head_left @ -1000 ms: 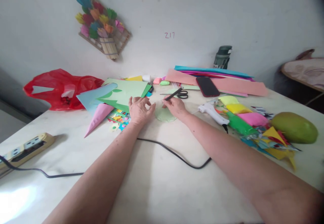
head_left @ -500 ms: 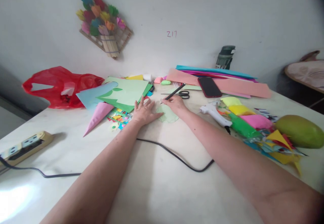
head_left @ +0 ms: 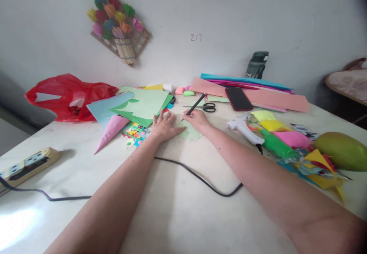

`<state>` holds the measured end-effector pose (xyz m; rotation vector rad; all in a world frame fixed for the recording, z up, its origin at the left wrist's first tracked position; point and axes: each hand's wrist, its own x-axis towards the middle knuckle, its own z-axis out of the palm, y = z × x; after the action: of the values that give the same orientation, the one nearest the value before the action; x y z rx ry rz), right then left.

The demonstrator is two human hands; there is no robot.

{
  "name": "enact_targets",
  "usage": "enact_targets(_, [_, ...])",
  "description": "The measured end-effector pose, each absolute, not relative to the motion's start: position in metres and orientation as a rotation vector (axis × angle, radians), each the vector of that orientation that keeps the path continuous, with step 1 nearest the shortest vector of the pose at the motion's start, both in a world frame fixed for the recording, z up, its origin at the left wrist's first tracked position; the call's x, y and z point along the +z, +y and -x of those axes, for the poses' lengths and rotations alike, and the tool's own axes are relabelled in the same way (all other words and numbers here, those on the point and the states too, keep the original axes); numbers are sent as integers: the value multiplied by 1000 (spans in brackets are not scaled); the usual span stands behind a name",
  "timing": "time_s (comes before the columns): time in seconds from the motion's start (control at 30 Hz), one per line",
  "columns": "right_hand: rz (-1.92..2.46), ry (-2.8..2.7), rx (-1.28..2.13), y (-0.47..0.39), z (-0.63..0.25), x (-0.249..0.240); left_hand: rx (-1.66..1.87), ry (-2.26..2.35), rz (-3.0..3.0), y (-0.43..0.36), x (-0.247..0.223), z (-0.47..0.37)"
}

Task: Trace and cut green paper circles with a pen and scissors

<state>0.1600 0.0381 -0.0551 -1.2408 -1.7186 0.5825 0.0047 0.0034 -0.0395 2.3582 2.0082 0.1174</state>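
Observation:
A pale green round paper with a drawn wavy line along its edge lies flat on the table. My right hand grips a black pencil, its tip down at the upper left of the paper. Lying flat with fingers spread, my left hand has its thumb on the paper's left edge. Black-handled scissors rest just beyond my right hand. Left of my left hand are small coloured paper scraps and a pink paper cone. Part of the round paper is hidden under my right hand.
Green sheets and a red plastic bag sit at back left. A phone lies on coloured paper at back right. A glue gun, clay packets and a green fruit stand right. A black cable crosses the front.
The pencil has tilted more upright, its top end shifting slightly left. My left hand stays in place on the table and paper. The view has shifted slightly.

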Motion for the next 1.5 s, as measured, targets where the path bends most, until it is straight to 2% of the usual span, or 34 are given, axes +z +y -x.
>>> enact_targets(0.7, [1352, -1805, 381, 38, -160, -54, 88, 1989, -2325, 5, -38, -5])
enact_targets(1.5, [1342, -1814, 380, 37, -159, -55, 48, 2007, -2323, 6, -38, -5])
